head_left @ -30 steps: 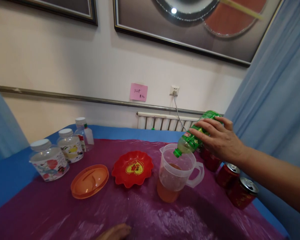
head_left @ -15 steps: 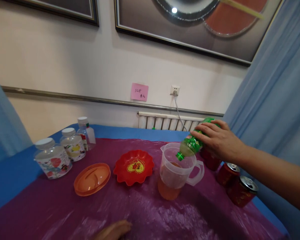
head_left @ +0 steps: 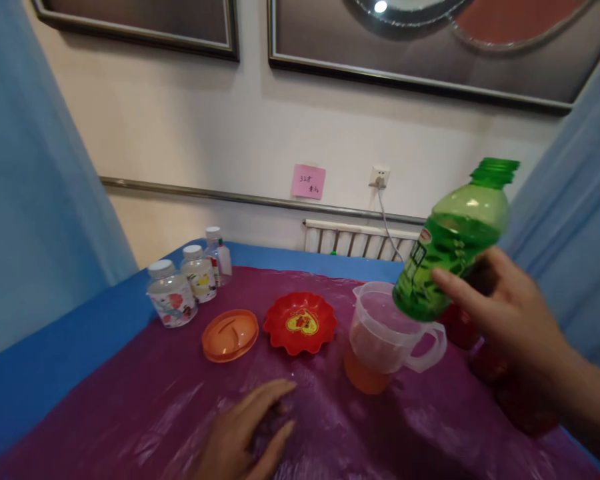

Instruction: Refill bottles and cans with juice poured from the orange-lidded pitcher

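My right hand point(head_left: 505, 313) is wrapped round a green drink bottle point(head_left: 447, 247), tilted with its open mouth up and to the right. Liquid shows inside the bottle. Its base hangs over the handle side of a clear plastic pitcher point(head_left: 380, 333), which has orange-brown liquid at the bottom. Low over the table, my left hand point(head_left: 250, 427) has thumb and fingers apart and holds nothing. Ahead of it lie a red scalloped plate point(head_left: 280, 327) with a yellow design and an orange lid point(head_left: 230, 335).
Clear jars with white lids point(head_left: 173, 297) and a small clear bottle point(head_left: 220, 260) stand at the back left. Red cans point(head_left: 525, 400) are partly hidden behind my right arm. Purple plastic sheeting point(head_left: 145, 413) covers the blue table point(head_left: 45, 340). A radiator point(head_left: 350, 239) is behind.
The bottle has gone from mouth-down over the pitcher to mouth-up, raised by my right hand. My left hand has come further into view. The camera view has shifted left.
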`<state>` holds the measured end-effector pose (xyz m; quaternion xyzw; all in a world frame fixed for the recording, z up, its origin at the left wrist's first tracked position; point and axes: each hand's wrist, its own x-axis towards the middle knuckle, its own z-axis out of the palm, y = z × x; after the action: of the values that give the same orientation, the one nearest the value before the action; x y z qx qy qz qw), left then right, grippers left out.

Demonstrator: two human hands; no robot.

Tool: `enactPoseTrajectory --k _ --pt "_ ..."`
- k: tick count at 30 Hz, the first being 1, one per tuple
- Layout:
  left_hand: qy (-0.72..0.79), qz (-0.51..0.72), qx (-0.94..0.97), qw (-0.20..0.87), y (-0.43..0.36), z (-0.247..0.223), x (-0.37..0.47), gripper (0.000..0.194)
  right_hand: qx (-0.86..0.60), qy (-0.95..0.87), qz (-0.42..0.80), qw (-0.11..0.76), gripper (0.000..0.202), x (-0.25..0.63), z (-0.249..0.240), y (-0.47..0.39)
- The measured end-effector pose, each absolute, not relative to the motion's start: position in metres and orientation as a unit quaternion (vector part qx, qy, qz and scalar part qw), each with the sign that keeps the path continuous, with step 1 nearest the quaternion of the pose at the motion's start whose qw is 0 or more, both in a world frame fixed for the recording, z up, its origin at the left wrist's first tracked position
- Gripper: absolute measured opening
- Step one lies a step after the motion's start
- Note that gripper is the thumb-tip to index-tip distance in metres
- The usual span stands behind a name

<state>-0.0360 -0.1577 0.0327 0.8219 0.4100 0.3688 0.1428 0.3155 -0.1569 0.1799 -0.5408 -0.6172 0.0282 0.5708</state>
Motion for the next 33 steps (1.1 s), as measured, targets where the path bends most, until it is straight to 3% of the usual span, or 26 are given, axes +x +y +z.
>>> enactPoseTrajectory --k 2,7,13,19,23,25,33 --pt "0.435 0.383 0.789 0.203 -0.164 0.052 -0.033 0.044 -0.476 -0.636 0.146 0.59 0.045 0.279 0.163 -0.173" --pt "0.428 0.429 0.713 0.353 -0.171 0.074 -0.032 0.079 -0.353 -0.679 0.423 0.485 0.059 0.197 0.102 -0.183" --pt "0.468 0.392 0.687 0.395 -0.172 0.068 -0.052 0.062 -0.323 -0.661 0.508 0.448 0.061 0.145 0.059 -0.167" --pt "0.545 0.426 0.651 0.312 -0.157 0.078 -0.093 0.057 -0.371 -0.689 0.488 0.387 0.084 0.139 0.04 -0.168" --pt "0.694 0.441 0.558 0.113 -0.112 0.09 -0.147 0.065 -0.44 -0.681 0.498 0.307 0.049 0.148 0.01 -0.179" --pt "0.737 0.416 0.531 0.052 -0.086 0.089 -0.171 0.067 -0.464 -0.683 0.495 0.269 0.043 0.151 -0.008 -0.185" --pt "0.768 0.352 0.535 0.015 -0.042 0.07 -0.196 0.064 -0.476 -0.7 0.465 0.26 0.035 0.16 -0.025 -0.198"
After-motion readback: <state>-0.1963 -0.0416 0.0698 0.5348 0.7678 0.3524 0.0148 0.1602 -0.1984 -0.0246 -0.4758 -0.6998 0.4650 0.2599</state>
